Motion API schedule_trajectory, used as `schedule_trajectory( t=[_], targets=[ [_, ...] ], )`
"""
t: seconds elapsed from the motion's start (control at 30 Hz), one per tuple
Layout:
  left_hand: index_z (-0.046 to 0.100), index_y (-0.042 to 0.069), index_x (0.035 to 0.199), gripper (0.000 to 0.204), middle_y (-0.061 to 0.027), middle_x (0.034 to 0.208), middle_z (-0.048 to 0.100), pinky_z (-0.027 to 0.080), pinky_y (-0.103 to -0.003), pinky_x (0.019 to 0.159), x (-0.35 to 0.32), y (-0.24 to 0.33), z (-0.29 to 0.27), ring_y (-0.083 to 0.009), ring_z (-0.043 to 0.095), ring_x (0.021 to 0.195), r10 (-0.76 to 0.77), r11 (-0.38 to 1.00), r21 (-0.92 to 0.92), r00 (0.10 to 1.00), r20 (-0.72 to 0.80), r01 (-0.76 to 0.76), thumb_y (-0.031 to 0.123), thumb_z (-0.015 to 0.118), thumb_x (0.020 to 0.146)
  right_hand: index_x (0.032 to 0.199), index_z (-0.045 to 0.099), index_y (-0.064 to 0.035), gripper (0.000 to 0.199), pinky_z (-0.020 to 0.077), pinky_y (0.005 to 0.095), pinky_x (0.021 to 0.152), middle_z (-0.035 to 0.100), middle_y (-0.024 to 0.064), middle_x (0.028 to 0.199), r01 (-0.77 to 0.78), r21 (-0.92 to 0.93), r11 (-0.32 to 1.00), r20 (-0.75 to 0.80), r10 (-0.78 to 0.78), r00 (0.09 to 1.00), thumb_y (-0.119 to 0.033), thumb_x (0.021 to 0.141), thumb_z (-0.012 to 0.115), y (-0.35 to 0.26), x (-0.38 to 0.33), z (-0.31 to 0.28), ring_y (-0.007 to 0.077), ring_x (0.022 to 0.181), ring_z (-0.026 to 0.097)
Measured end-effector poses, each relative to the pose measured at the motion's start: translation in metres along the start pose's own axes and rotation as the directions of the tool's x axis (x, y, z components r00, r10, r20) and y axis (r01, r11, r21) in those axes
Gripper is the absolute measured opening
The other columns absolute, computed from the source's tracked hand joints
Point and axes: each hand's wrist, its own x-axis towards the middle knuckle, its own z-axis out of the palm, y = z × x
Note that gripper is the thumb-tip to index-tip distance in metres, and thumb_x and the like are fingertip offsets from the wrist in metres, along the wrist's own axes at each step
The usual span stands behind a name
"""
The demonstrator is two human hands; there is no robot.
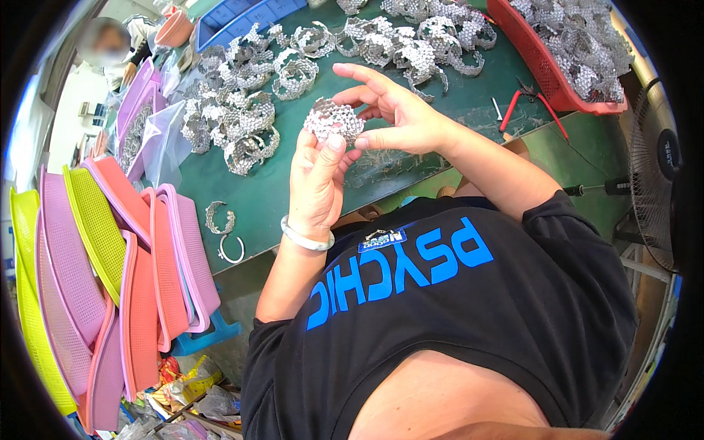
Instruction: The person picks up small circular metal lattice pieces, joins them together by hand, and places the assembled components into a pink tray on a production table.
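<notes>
My left hand [317, 180] grips a silver openwork cuff bracelet [334, 122] above the near edge of the green table. Its thumb presses on the front of the cuff, while the other fingers are partly hidden behind. To the right of the bracelet is my right hand [400, 121], fingers spread and curved. The right thumb tip lies close to the cuff's lower right side; whether it touches I cannot tell. Similar silver cuffs [242, 121] lie heaped beyond my hands. A single cuff [220, 218] and a thin ring-shaped piece [232, 248] lie at the table's left corner.
Red-handled pliers [529, 103] lie right of my hands. A red basket [551, 72] of silver pieces stands far right, near a fan [656, 161]. Nested coloured plastic baskets [132, 271] crowd the left. At the back are a blue crate [253, 20] and another person [121, 55].
</notes>
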Motion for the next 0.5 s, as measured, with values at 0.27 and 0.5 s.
schedule_trajectory(
  t=[0.27, 0.5],
  targets=[
    [0.042, 0.008, 0.120, 0.042, -0.0037, 0.112, 0.053, 0.043, -0.031, 0.083, 0.0004, -0.0034, 0.0033, -0.0142, 0.052, 0.098, 0.041, 0.999, 0.016, 0.999, -0.011, -0.040, 0.021, 0.059, 0.085, 0.139, 0.016, -0.0091, 0.087, 0.0366, 0.0332, 0.095, 0.044, 0.0157, 0.124, -0.006, 0.104, 0.995, 0.031, 0.002, 1.000, -0.009, 0.070, 0.069, 0.0031, 0.0008, -0.0017, 0.0188, 0.112, 0.044],
    [0.040, 0.008, 0.122, 0.046, -0.0038, 0.112, 0.053, 0.044, -0.030, 0.082, 0.0004, -0.0057, 0.0076, -0.0135, 0.052, 0.098, 0.100, 0.992, 0.082, 0.995, -0.014, -0.098, 0.017, 0.061, 0.083, 0.139, 0.015, -0.0095, 0.086, 0.0364, 0.0327, 0.095, 0.043, 0.0145, 0.126, -0.011, 0.161, 0.987, 0.060, 0.001, 0.998, -0.008, 0.071, 0.068, 0.0049, 0.0003, -0.0040, 0.0197, 0.114, 0.043]
  ],
)
